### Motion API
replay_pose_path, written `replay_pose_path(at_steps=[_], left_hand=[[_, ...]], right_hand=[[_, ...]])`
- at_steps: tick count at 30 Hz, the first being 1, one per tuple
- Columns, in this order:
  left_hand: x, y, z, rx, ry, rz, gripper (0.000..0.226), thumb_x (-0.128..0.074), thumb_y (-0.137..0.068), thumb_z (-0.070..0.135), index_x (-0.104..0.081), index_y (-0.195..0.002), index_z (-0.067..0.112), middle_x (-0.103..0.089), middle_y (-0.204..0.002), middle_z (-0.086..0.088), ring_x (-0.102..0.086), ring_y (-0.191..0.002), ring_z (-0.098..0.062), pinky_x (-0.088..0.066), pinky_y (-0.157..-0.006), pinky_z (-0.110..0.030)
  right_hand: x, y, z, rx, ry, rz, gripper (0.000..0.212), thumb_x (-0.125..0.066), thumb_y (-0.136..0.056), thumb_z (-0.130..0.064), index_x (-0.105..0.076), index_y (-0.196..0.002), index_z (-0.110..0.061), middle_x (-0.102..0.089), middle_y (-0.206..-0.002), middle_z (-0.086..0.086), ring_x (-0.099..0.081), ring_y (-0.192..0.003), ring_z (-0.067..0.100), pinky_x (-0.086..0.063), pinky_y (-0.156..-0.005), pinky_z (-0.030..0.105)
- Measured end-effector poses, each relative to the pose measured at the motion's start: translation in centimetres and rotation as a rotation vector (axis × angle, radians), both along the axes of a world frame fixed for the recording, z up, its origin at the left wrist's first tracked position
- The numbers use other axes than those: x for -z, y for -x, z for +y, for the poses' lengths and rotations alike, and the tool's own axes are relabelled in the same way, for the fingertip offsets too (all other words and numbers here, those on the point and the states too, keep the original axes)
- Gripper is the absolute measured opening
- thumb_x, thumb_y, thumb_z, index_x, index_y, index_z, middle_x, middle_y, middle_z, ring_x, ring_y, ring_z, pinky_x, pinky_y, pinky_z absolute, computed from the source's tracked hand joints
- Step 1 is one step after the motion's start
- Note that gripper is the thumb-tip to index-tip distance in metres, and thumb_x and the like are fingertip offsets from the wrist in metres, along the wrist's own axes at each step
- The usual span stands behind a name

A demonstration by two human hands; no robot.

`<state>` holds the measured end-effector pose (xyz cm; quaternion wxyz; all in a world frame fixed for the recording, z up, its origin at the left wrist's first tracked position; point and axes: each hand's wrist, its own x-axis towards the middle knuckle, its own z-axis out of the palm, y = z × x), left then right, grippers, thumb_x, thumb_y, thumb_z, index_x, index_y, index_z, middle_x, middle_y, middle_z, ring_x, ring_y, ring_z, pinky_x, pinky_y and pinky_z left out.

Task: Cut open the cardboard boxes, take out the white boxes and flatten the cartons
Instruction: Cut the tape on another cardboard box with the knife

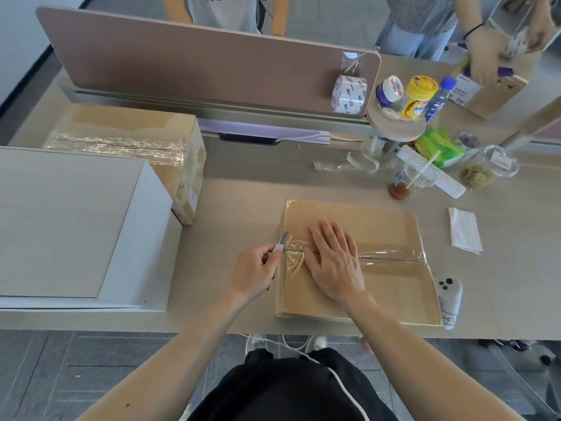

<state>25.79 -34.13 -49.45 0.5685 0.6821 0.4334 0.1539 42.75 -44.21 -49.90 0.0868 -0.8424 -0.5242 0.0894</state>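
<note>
Bright, even daylight fills the scene, casting only faint shadows. Glare glints off the clear tape point(391, 255) and plastic wrap point(115, 145). Wide-angle distortion bends edges; corners look slightly soft.

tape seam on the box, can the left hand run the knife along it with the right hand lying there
Probably not all the way. The left hand holds the knife at the seam's left end, but the right hand lies flat across the tape seam on the cardboard box, blocking the blade's path.
</note>
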Motion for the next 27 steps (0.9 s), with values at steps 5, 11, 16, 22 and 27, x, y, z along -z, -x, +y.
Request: replay_pose_path(at_steps=[5,11,16,22,27], left_hand=[[0.36,0.33,0.08,-0.068,-0.086,-0.003,0.047,-0.052,-0.099,0.038,-0.053,-0.068,0.002,-0.054,-0.056,-0.019,-0.048,-0.046,-0.036,-0.040,-0.046,-0.041],[0.43,0.24,-0.02,-0.029,-0.102,0.013,0.049,-0.050,-0.095,0.041,-0.055,-0.069,0.001,-0.054,-0.056,-0.020,-0.043,-0.044,-0.021,-0.040,-0.047,-0.042],[0.82,0.45,0.36,0.003,-0.108,0.020,0.049,-0.053,-0.102,0.029,-0.050,-0.063,-0.002,-0.052,-0.051,-0.018,-0.045,-0.040,-0.019,-0.040,-0.046,-0.036],[0.66,0.44,0.43,0.040,-0.088,0.030,0.048,-0.052,-0.102,0.023,-0.049,-0.062,-0.003,-0.054,-0.054,-0.023,-0.046,-0.036,-0.017,-0.035,-0.042,-0.029],[0.45,0.51,0.28,0.065,-0.134,0.040,0.050,-0.050,-0.103,0.023,-0.046,-0.059,-0.001,-0.051,-0.052,-0.024,-0.047,-0.033,-0.017,-0.032,-0.040,-0.031]], right_hand=[[0.10,-0.02,0.04,0.001,0.017,-0.016,0.060,-0.028,-0.099,-0.053,-0.028,-0.154,-0.029,-0.021,-0.163,-0.002,-0.012,-0.152,0.022,-0.011,-0.123,0.043],[0.34,-0.10,0.04,0.001,0.017,-0.017,0.060,-0.027,-0.099,-0.054,-0.027,-0.154,-0.029,-0.020,-0.163,-0.003,-0.011,-0.152,0.021,-0.011,-0.123,0.044],[0.28,-0.07,0.11,0.006,0.025,-0.018,0.060,-0.025,-0.099,-0.055,-0.025,-0.154,-0.030,-0.019,-0.164,-0.003,-0.010,-0.152,0.021,-0.010,-0.123,0.043],[0.22,0.06,0.24,0.018,0.040,-0.014,0.062,-0.021,-0.098,-0.055,-0.023,-0.155,-0.031,-0.017,-0.164,-0.003,-0.008,-0.152,0.021,-0.006,-0.122,0.042],[0.30,0.08,0.39,0.018,0.029,-0.013,0.061,-0.016,-0.099,-0.053,-0.026,-0.155,-0.031,-0.018,-0.164,-0.002,-0.011,-0.152,0.023,-0.008,-0.122,0.044]])
